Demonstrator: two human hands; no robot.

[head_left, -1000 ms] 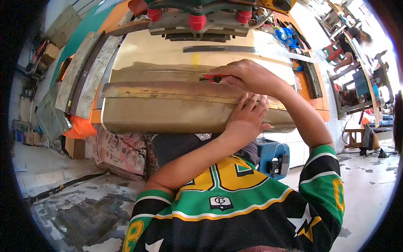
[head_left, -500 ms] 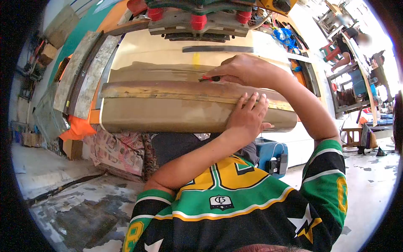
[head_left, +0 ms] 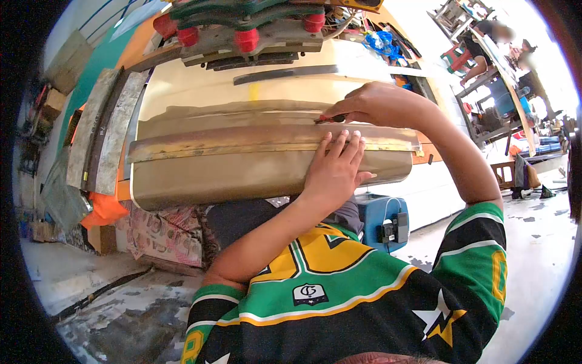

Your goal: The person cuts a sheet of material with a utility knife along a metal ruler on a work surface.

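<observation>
My left hand (head_left: pixel 335 167) lies flat with fingers spread on a long brown-and-yellow straightedge bar (head_left: pixel 224 141), pressing it against a brown sheet (head_left: pixel 218 180). The sheet's near side curves down over the front edge. Just beyond the bar, my right hand (head_left: pixel 385 108) is closed around a small red and black cutter knife (head_left: pixel 332 118). Its tip points left, close along the bar's far edge. The sheet's far part has an uneven brown border and a pale cream area (head_left: pixel 182 82).
A dark metal strip (head_left: pixel 285 74) lies on the pale area. Beyond stands a green machine with red fittings (head_left: pixel 245 39). Flat boards (head_left: pixel 94 130) lie at the left, with an orange cloth (head_left: pixel 103 209) below. A blue box (head_left: pixel 382 223) stands near my knees; another person (head_left: pixel 479 48) sits far right.
My right hand has moved right along the bar with the cutter knife, coming nearer my left hand. My left hand stays put on the bar. The whole view has shifted slightly.
</observation>
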